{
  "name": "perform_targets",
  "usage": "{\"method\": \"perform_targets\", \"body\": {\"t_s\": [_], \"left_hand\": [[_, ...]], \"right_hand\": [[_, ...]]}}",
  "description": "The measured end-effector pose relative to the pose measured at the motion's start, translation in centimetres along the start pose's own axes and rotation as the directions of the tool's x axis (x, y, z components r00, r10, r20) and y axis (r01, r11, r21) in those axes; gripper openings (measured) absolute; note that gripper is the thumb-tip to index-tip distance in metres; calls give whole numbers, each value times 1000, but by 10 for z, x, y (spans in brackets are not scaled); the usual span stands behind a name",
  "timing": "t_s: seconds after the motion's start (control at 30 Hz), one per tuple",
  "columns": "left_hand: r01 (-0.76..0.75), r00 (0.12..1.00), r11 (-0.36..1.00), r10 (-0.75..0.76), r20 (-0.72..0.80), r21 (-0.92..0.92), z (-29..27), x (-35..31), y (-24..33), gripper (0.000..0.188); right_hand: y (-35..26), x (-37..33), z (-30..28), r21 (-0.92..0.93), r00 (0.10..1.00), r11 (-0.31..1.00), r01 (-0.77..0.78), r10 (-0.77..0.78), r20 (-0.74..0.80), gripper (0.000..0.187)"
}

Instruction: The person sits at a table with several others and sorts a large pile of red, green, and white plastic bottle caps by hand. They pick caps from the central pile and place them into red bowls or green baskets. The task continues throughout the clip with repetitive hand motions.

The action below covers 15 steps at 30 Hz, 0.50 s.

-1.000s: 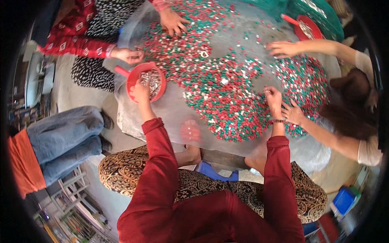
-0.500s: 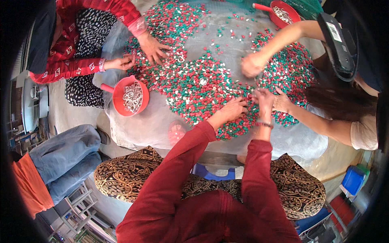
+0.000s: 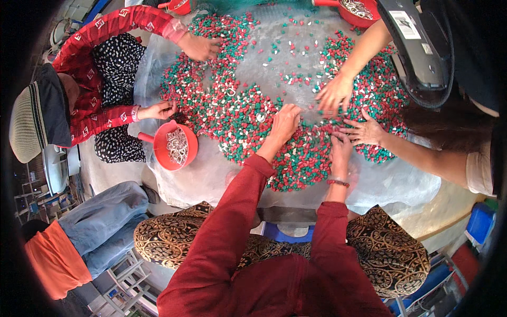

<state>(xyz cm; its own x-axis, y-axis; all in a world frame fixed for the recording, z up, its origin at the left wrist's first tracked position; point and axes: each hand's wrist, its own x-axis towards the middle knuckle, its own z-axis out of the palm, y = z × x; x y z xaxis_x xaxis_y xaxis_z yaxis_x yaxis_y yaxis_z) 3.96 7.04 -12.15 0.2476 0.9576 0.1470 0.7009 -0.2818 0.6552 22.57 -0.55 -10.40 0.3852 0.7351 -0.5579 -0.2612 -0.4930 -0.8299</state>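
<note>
A heap of small red, green and white pieces (image 3: 248, 119) is spread over a table (image 3: 211, 179). At its middle, my left hand (image 3: 287, 122) rests on the pieces with fingers bent together; whatever they hold is hidden. My right hand (image 3: 340, 152), a beaded bracelet at its wrist, lies at the heap's near right part. Its fingers are drawn together on something too small to make out. Just beyond it are a co-worker's two spread hands, one (image 3: 338, 94) above the heap and one (image 3: 367, 130) beside my fingers.
At the left, another person's hands (image 3: 200, 47) work in the heap. Near them stands a red handled bowl (image 3: 191, 150) of pale ring-like pieces; a similar bowl (image 3: 372, 20) is at the far right. A blue stool (image 3: 272, 232) shows below the table edge.
My left hand has moved up and left, and my right hand has come down a little. The co-worker's far hand has opened out. The view has shifted slightly.
</note>
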Motion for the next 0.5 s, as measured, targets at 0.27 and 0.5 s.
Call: {"method": "perform_targets", "body": {"t_s": [0.27, 0.5], "left_hand": [[169, 963, 980, -142, -227, 104, -20, 12, -17, 23], [276, 956, 910, -293, 8, 310, -42, -38, -44, 36]], "right_hand": [[-10, -5, -3, 232, 983, 971, 59, -16, -181, 5], [-9, -17, 5, 468, 994, 883, -39, 83, -73, 8]]}}
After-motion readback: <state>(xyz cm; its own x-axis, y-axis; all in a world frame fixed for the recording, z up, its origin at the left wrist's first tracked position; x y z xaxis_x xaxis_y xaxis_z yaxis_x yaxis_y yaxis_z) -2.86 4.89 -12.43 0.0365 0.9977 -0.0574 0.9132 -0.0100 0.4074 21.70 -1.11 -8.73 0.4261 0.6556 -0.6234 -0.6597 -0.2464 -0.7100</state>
